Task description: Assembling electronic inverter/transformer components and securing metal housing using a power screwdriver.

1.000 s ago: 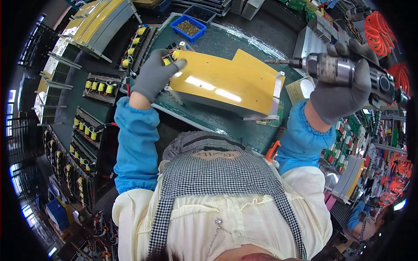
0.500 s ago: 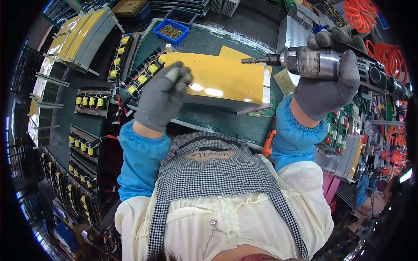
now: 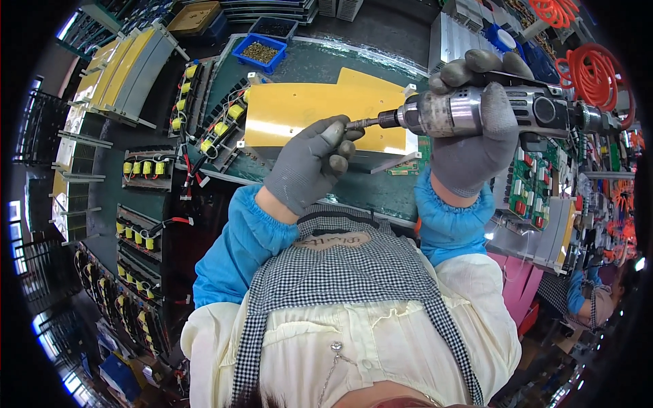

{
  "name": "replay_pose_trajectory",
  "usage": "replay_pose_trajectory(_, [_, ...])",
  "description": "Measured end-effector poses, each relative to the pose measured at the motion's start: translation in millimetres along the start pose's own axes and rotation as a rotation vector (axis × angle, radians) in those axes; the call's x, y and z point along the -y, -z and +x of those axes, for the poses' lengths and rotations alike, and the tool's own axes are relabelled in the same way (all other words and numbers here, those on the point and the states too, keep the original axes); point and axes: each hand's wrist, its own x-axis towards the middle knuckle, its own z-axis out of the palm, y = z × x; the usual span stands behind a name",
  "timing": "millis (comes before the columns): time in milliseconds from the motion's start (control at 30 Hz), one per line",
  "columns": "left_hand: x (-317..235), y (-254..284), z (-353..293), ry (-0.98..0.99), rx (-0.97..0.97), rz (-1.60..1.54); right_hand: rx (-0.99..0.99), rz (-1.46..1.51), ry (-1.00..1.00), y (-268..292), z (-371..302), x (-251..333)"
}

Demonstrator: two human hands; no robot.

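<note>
My right hand (image 3: 473,153), in a grey glove, is wrapped round a silver and black pneumatic screwdriver (image 3: 442,114) held level, its nose pointing left. At the end of its bit (image 3: 368,123), the gloved fingers of my left hand (image 3: 306,163) are pinched together. Whatever lies between those fingertips is hidden or too small to name. Both hands are above a metal box with a glossy yellow cover (image 3: 286,102), which rests on the green bench.
A blue bin of small brass-coloured fasteners (image 3: 260,53) stands at the back of the green bench (image 3: 326,58). Boards with yellow coils (image 3: 144,167) lie leftward, near stacked yellow-covered units (image 3: 129,68). Circuit boards (image 3: 530,183) and a coiled red hose (image 3: 592,75) are at right.
My left hand has moved right, from the box's left end to the bit's tip. My right hand has brought the screwdriver left and slightly down.
</note>
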Motion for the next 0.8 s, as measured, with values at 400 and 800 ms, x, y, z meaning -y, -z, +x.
replay_pose_trajectory(400, [1,5,6,0.001,0.037,-0.052,-0.059,0.065,-0.056,10,-1,2])
replay_pose_trajectory(800, [9,-7,24,-0.025,-0.077,0.184,-0.118,0.049,-0.087,23,3,-7])
